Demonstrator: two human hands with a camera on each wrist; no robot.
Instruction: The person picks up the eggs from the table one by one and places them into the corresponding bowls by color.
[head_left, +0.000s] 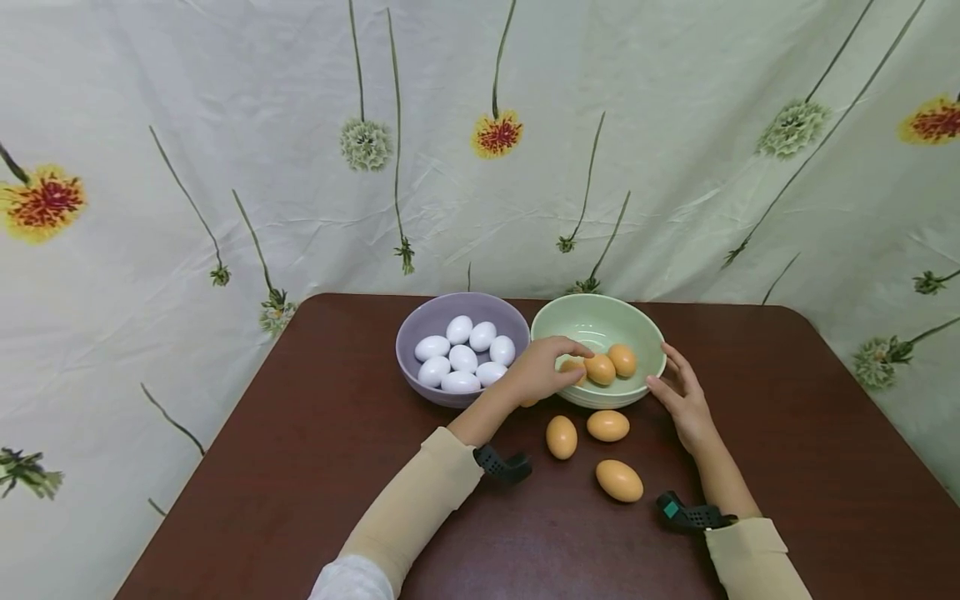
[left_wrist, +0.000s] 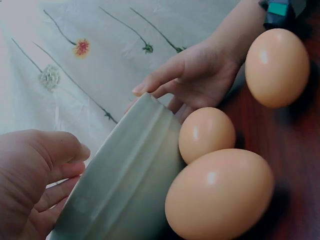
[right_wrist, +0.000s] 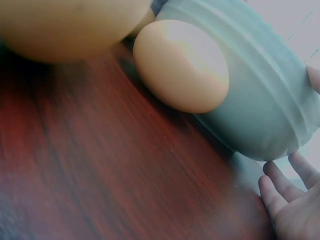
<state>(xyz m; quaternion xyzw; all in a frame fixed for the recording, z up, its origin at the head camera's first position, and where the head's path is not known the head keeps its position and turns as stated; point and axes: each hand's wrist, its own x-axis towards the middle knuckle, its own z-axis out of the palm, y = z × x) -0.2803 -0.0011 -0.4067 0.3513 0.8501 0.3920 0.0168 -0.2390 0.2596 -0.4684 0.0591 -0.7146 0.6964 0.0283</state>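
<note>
In the head view my left hand [head_left: 543, 371] reaches over the near left rim of a green bowl [head_left: 588, 312]. Its thumb and fingers pinch a brown egg [head_left: 572, 367] inside, mostly covered by the hand; the left wrist view hides this egg behind the bowl's wall. Two more brown eggs, one at the front [head_left: 600, 370] and one to its right [head_left: 622, 360], lie in the bowl. Against the bowl's right side, my right hand [head_left: 686, 404] rests with spread, fairly straight fingertips touching the wall and rim.
Left of the green bowl stands a purple bowl [head_left: 408, 354] holding several white eggs [head_left: 462, 358]. Several brown eggs lie on the dark wooden table [head_left: 300, 467] in front, among them a near one [head_left: 619, 481]; another [head_left: 528, 402] is partly behind my left wrist. A flowered cloth [head_left: 450, 208] hangs behind.
</note>
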